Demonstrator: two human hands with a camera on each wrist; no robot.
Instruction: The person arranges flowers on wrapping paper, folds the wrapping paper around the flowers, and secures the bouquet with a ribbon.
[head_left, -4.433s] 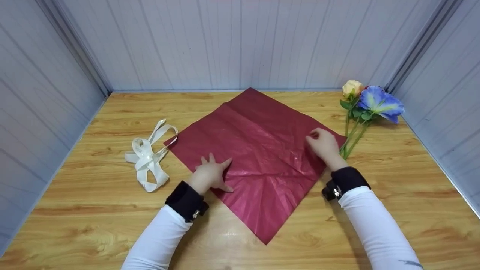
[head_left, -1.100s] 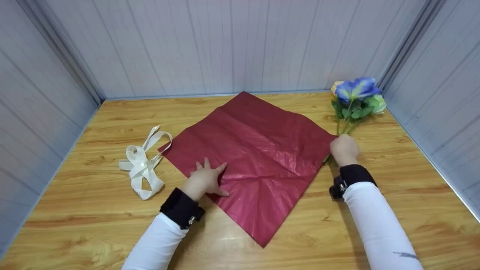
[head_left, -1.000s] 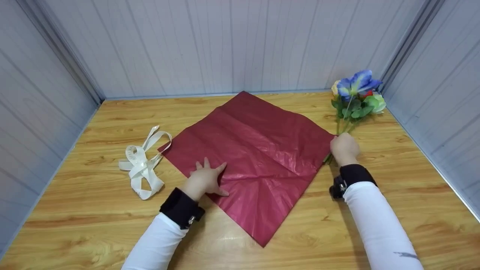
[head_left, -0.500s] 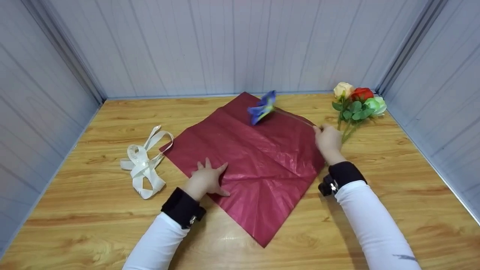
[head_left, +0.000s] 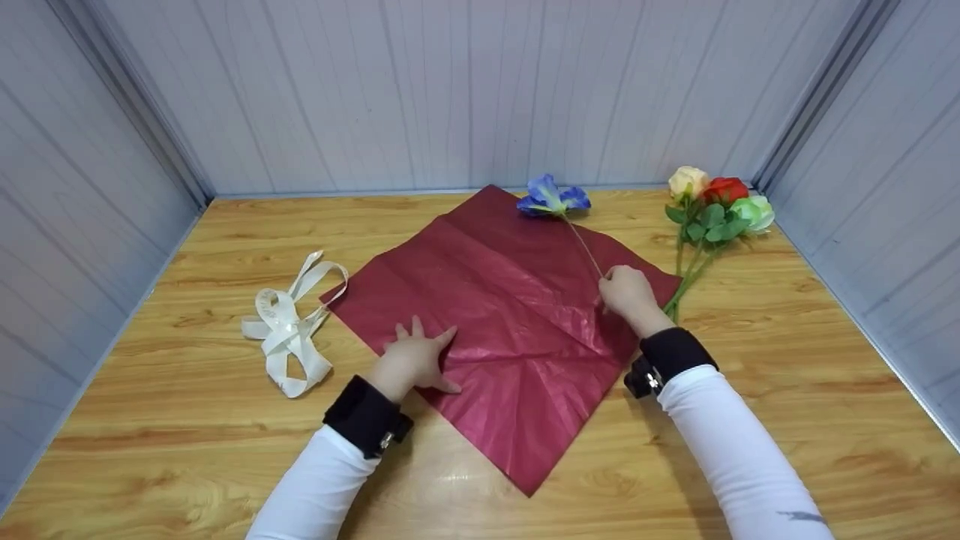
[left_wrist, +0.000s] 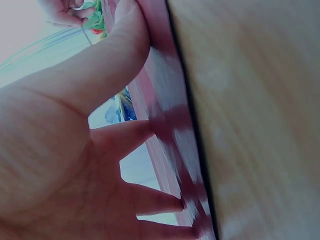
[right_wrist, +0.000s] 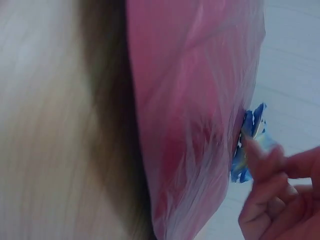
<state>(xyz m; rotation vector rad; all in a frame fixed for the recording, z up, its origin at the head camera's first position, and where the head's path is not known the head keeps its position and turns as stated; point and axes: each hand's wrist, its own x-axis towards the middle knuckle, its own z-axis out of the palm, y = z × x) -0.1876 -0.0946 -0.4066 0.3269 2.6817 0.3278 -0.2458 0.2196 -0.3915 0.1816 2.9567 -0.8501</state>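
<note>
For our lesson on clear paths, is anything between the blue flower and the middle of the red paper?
Nothing visible. The right hand holds the blue flower; the left hand rests aside, on the red paper.

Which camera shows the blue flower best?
The head view: it shows the blue flower unobstructed, stem included, down to the right hand. The right wrist view shows it partly behind that hand; the left wrist view, only a small part beyond the left hand.

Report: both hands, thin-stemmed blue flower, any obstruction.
Left hand spread on square crinkled red sheet. Right hand pinches blue flower by stem. Nothing visibly blocking; looped white ribbon at sheet's left corner.
</note>
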